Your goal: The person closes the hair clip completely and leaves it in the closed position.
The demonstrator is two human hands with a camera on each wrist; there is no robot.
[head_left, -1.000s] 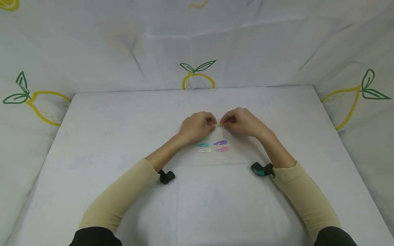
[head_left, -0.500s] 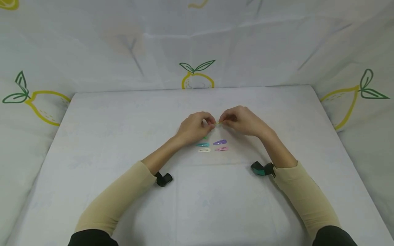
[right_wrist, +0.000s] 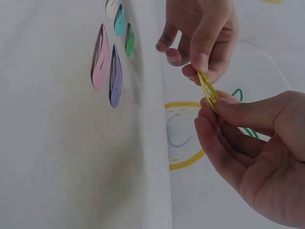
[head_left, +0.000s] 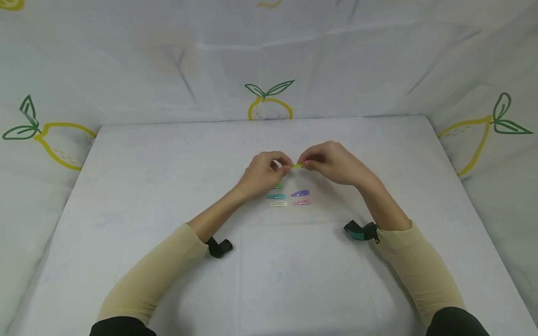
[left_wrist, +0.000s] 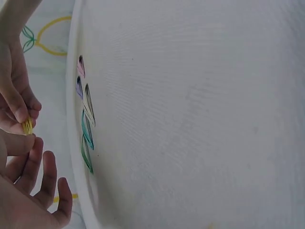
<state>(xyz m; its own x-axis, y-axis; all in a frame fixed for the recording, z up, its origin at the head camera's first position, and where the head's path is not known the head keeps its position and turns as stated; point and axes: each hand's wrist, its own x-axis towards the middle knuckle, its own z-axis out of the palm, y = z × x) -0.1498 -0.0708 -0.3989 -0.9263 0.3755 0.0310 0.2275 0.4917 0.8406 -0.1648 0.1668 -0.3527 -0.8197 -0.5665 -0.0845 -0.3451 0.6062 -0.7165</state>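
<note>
Both hands pinch a yellow snap hair clip point(head_left: 297, 165) point(right_wrist: 208, 90), raised over the table. My left hand point(head_left: 262, 173) has one end between thumb and index finger; its other fingers are spread in the left wrist view. The opposite end sits between the thumb and fingers of my right hand point(head_left: 336, 164). Below the hands lie more clips in two columns. Green point(right_wrist: 130, 40), turquoise point(head_left: 276, 197) and white point(head_left: 278, 204) clips form the left one. To their right are a purple clip point(head_left: 300, 192) and a pink clip point(head_left: 301, 202). My left hand partly covers the green clip in the head view.
A white cloth covers the table point(head_left: 269, 275). White fabric walls with printed lemons point(head_left: 270, 111) rise behind it and along both sides. Black wrist cameras point(head_left: 220, 248) hang at both sleeve cuffs, low over the cloth.
The yellow clip has risen and shows more plainly between the fingertips. Both hands have lifted slightly, and the left forearm has shifted a little to the left. The clips on the table stay put.
</note>
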